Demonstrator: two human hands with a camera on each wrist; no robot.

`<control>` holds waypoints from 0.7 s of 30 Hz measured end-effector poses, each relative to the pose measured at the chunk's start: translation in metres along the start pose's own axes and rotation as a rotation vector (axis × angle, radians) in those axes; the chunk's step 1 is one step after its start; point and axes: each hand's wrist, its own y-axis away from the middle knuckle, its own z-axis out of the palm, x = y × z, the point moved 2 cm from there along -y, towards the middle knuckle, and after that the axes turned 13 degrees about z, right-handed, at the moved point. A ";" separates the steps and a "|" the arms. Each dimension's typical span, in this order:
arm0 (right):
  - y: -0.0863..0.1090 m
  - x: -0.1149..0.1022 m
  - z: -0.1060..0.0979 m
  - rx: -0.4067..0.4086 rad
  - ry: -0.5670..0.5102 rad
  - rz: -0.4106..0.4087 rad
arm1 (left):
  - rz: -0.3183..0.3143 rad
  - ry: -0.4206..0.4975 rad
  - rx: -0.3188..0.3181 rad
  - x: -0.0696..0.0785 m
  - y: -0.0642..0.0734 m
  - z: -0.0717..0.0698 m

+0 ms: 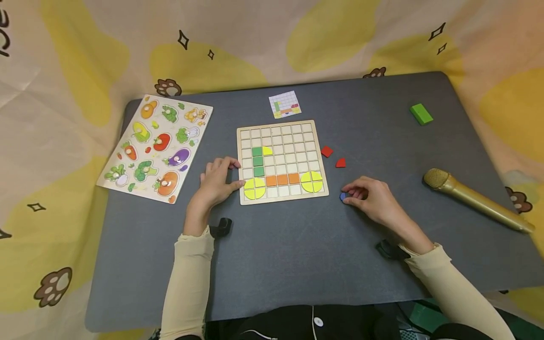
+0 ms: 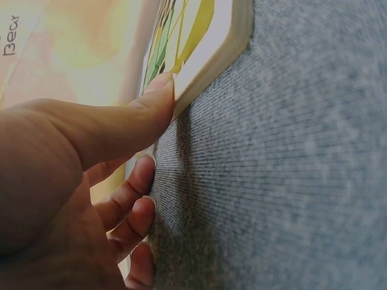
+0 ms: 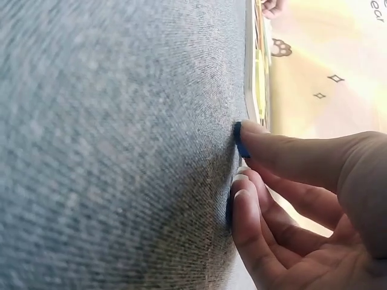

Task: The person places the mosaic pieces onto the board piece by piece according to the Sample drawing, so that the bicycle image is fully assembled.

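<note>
From the head view, the square wooden grid board (image 1: pixel 282 162) holds green, orange and yellow tiles and lies on the grey bench (image 1: pixel 297 245). The left hand (image 1: pixel 217 182) rests against the board's edge, fingers loose. The right hand (image 1: pixel 370 197) pinches a small blue piece (image 1: pixel 342 196) on the bench.

The left wrist view shows the thumb (image 2: pixel 130 118) touching the board's rim.

The right wrist view shows the blue piece under the fingertips (image 3: pixel 254 142).

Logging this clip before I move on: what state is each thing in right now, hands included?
Left hand: resting on the mat, thumb touching the grid board's edge.
Right hand: pinching the blue piece.
Blue piece: on the mat, off the board.
Grid board: flat, partly filled.
Two red pieces: loose beside the board.
Pattern card: flat, face up.
Vegetable puzzle: flat, pieces seated.
Green block: lying untouched.
Gold microphone: lying on its side.
</note>
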 end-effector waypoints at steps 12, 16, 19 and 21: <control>0.000 -0.009 0.001 -0.050 0.028 -0.012 | 0.011 0.001 0.005 -0.001 0.000 0.001; -0.003 -0.016 0.009 -0.052 0.025 -0.079 | 0.014 0.002 0.007 -0.002 0.000 0.001; -0.007 -0.026 0.017 -0.033 0.001 -0.146 | 0.016 0.004 0.008 -0.003 0.000 0.001; -0.012 -0.035 0.023 -0.033 -0.015 -0.178 | 0.017 0.004 0.008 -0.003 0.000 0.001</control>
